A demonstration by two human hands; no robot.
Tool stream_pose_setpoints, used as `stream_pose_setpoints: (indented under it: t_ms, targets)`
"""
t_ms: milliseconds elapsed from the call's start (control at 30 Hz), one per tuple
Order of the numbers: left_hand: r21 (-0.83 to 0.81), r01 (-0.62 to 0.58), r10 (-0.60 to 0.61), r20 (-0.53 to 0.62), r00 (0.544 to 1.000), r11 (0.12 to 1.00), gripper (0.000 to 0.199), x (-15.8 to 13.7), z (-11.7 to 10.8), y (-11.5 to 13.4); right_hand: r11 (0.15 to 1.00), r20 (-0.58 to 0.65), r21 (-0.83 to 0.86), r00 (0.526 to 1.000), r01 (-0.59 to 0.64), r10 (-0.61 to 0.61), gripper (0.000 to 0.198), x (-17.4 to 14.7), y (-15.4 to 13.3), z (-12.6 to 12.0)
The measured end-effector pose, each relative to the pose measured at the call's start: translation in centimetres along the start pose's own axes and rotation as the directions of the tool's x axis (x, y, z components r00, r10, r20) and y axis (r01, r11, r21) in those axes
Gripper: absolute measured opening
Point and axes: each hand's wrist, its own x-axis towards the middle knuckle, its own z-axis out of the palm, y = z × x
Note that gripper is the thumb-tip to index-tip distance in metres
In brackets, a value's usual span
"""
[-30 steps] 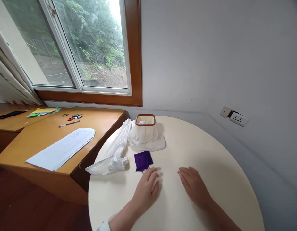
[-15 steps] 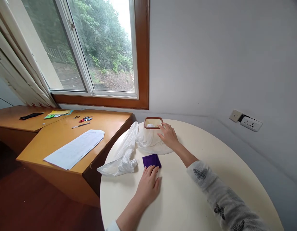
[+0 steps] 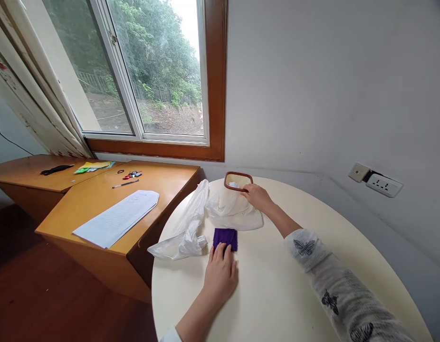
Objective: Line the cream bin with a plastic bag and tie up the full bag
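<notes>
My left hand [image 3: 221,271] lies with its fingers stretched out on the near edge of a folded purple cloth [image 3: 225,236] on the round table. Farther back, my right hand [image 3: 258,196] has its fingers closed on the near right corner of the brown rim of a small pale bin [image 3: 238,173]. Something white shows inside the bin, which leans slightly. Its lower body is hard to make out against the pale plastic bag [image 3: 234,219] in front of it. To the left of the cloth, a crumpled white plastic bag [image 3: 193,242] stretches along the table's edge.
The round cream table [image 3: 277,289] stands close to the wall. A wooden desk [image 3: 177,178] at the left holds paper sheets [image 3: 118,218], a pen [image 3: 125,184], keys [image 3: 132,175] and coloured packets [image 3: 93,165]. Wall sockets [image 3: 384,183] are at the right.
My right hand has gone from spread fingers beside the bin to gripping its rim. The bin has shifted a little right and tilted. My left hand stays on the cloth.
</notes>
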Motion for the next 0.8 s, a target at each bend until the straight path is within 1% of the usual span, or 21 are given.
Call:
stream_pose_setpoints:
  t_ms: [133, 233, 300, 367, 433, 500, 567, 633, 700, 800]
  targets:
    - [-0.006, 0.020, -0.021, -0.035, 0.999, 1.000, 0.047, 0.2, 1.0, -0.4, 1.000, 0.027, 0.000, 1.000, -0.014, 0.014, 0.013, -1.7, 1.1, -1.3]
    - [-0.030, 0.032, -0.033, -0.041, 0.999, 0.999, 0.048, 0.4, 1.5, -0.6, 1.000, 0.043, 0.007, 0.999, -0.018, 0.018, 0.013, -3.7, 1.7, -2.7]
    - [-0.059, 0.038, -0.040, -0.034, 0.999, 0.998, 0.049, 0.6, 1.4, -0.6, 1.000, 0.061, 0.015, 0.998, -0.017, 0.016, 0.013, -5.4, 1.9, -3.9]
    - [-0.128, 0.032, -0.040, -0.061, 0.997, 0.991, 0.051, 0.8, 0.8, -0.4, 1.000, 0.084, 0.022, 0.996, -0.014, 0.012, 0.014, -7.3, 1.9, -5.2]
    - [-0.246, 0.015, -0.042, -0.104, 0.994, 0.969, 0.055, 1.0, 0.0, 0.0, 0.998, 0.107, 0.056, 0.994, -0.014, 0.008, 0.014, -9.2, 1.8, -6.5]
    - [-0.382, 0.008, -0.053, -0.108, 0.993, 0.924, 0.064, 1.3, -1.0, 0.7, 0.992, 0.138, 0.123, 0.990, -0.025, 0.008, 0.014, -11.1, 1.7, -7.6]
    - [-0.511, 0.013, -0.057, -0.071, 0.996, 0.860, 0.077, 1.8, -1.8, 1.5, 0.982, 0.172, 0.186, 0.985, -0.043, 0.010, 0.012, -12.8, 1.5, -8.6]
    - [-0.613, 0.016, -0.053, -0.043, 0.998, 0.790, 0.092, 2.5, -2.2, 2.2, 0.976, 0.203, 0.215, 0.979, -0.045, 0.000, 0.010, -14.2, 1.4, -9.4]
    - [-0.684, 0.018, -0.046, -0.023, 0.999, 0.729, 0.105, 3.4, -2.2, 2.7, 0.974, 0.228, 0.225, 0.973, -0.028, -0.025, 0.008, -15.3, 1.2, -10.1]
    - [-0.746, 0.034, -0.026, 0.023, 0.999, 0.665, 0.118, 4.6, -1.8, 3.1, 0.972, 0.262, 0.237, 0.963, -0.006, -0.058, 0.007, -16.6, 0.8, -11.1]
